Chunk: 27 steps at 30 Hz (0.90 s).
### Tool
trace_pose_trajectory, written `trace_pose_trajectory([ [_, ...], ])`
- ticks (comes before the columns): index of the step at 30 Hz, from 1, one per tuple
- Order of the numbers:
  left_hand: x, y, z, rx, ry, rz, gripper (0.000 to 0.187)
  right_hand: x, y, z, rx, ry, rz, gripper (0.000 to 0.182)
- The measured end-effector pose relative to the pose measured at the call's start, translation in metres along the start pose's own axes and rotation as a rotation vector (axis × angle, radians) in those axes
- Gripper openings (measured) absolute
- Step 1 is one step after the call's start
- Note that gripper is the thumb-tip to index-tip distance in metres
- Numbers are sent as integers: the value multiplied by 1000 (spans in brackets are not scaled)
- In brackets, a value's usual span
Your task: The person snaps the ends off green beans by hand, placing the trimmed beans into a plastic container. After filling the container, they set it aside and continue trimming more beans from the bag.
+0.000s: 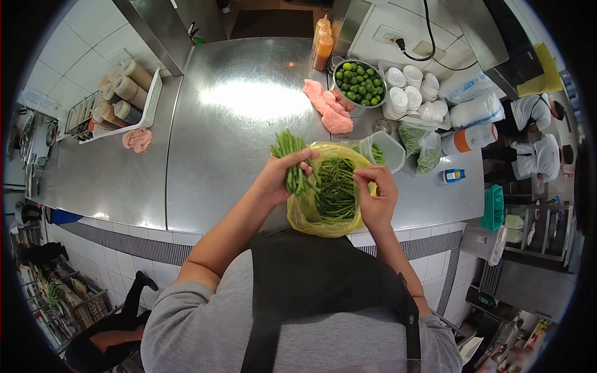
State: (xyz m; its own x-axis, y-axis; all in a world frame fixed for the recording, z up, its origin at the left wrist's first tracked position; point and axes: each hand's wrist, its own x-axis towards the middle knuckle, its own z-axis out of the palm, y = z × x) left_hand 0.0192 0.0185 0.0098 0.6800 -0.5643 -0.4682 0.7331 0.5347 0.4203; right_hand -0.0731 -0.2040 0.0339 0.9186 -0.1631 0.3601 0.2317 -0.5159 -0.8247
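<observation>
My left hand [278,176] is wrapped round a bunch of green beans [290,147], held over the left rim of a yellow plastic bag [295,214]. Inside the open bag lies a heap of more green beans [336,193]. At the bag's right rim my right hand [378,196] has its thumb and fingers pinched together; what is between the tips, if anything, I cannot make out. Just behind the bag a clear plastic container [390,152] lies tilted, with some green beans in it.
Behind stand a metal bowl of green limes [359,84], sauce bottles [323,51] and a pink cloth [329,107]. To the right are stacked white cups [398,99], bagged greens [428,152] and a blue-labelled item [454,176]. A white basket [151,102] holds bottles at left.
</observation>
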Motion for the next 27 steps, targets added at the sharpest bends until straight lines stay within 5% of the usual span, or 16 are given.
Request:
trace_pose_trajectory([
  [5, -3, 7, -2, -236, -121, -33, 10, 2, 2, 8, -1, -269, -61, 18],
  [7, -3, 3, 6, -215, -87, -31, 19, 2, -20, 14, 372, -325, 215, 13],
  [14, -4, -5, 10, -37, -100, 129, 14, 2, -14, 21, 447, -366, 357, 12],
  [16, -7, -3, 6, 93, -152, 250, 16, 8, -12, 20, -50, -327, 148, 20],
  [19, -3, 2, -3, 23, -164, 343, 16, 7, 7, 22, -289, -403, 210, 25],
  [22, 1, 7, -13, -167, -133, 236, 15, 7, 5, 23, -408, -545, 385, 27],
  [25, -4, 0, -8, -184, -165, 193, 15, -9, 19, 39, -292, -528, 208, 24],
  [27, -9, -6, -1, -164, -124, 147, 15, -16, 18, 51, -331, -556, 275, 22],
])
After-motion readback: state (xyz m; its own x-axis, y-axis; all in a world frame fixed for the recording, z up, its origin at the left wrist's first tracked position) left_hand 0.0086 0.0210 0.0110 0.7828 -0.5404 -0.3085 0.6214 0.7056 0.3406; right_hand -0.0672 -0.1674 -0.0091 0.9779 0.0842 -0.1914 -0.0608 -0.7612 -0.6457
